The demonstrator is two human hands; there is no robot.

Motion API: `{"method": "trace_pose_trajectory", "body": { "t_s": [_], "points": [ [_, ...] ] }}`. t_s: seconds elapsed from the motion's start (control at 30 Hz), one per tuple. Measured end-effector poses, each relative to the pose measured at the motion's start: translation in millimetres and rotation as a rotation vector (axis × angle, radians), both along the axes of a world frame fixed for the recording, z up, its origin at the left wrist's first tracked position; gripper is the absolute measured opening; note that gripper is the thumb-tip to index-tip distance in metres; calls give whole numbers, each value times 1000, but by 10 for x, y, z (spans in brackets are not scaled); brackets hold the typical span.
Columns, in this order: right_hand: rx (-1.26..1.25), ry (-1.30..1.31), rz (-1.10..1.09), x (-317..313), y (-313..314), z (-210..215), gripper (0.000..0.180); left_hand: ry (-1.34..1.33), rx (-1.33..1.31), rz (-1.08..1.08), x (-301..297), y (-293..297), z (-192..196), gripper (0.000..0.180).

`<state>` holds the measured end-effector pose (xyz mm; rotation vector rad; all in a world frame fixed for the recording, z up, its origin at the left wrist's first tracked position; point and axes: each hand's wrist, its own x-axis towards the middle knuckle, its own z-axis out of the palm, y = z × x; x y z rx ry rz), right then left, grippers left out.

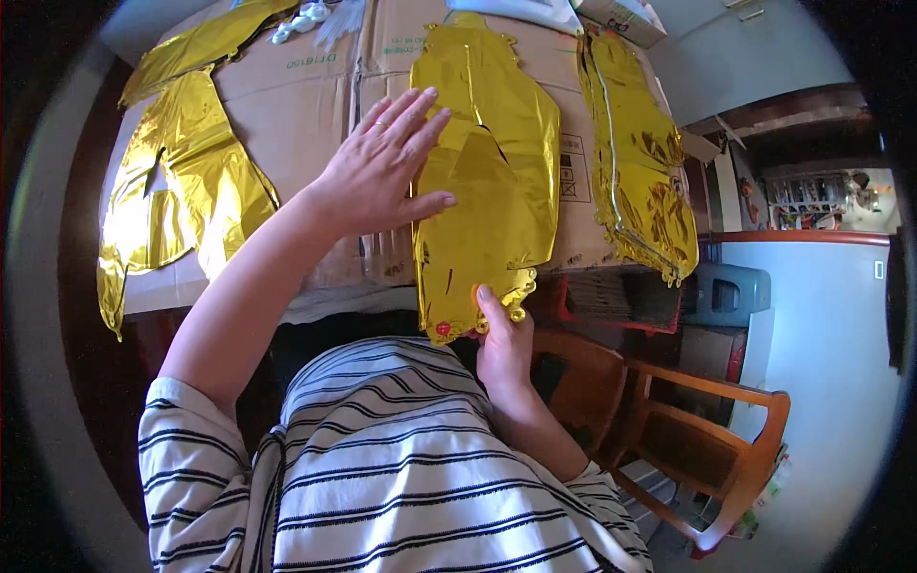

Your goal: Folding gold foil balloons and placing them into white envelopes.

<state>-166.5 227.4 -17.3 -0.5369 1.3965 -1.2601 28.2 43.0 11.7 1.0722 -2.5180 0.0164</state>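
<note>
Three gold foil balloons lie flat on the big cardboard sheet (296,115) that spreads under and beyond both hands; its near edge runs just behind the right hand, and its bare brown face shows to the left of the left wrist; the widest of the three, the left foil balloon (181,181), sprawls well to the left of the left hand, one crumpled arm reaching up toward the far corner; the right foil balloon (640,162), long and wrinkled, lies well to the right of both hands and hangs a little over the near edge; the middle foil balloon (497,143) sits between them, directly under the left fingertips and reaching down past the cardboard edge to the right hand, its lower end tipped with a small red spot; a wooden chair (697,449) stands below and to the right of the right hand, well apart from it; the left hand (382,167) is spread wide and flat, fingers straight and fanned, palm down on the cardboard with the fingertips pressing the left side of the middle foil balloon, gripping nothing; the right hand (501,339) is partly curled, thumb up against the foil, pinching the bottom edge of the middle foil balloon just off the cardboard.
</note>
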Motion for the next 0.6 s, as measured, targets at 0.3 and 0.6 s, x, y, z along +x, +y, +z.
{"method": "trace_pose_trajectory", "body": {
  "t_s": [0.3,0.6],
  "points": [
    [-10,12,-28,32,13,30,28,-1,27,17,-34,17,-137,95],
    [-9,18,-32,-8,16,13,24,-17,8,48,-36,57,-106,94]
  ]
}}
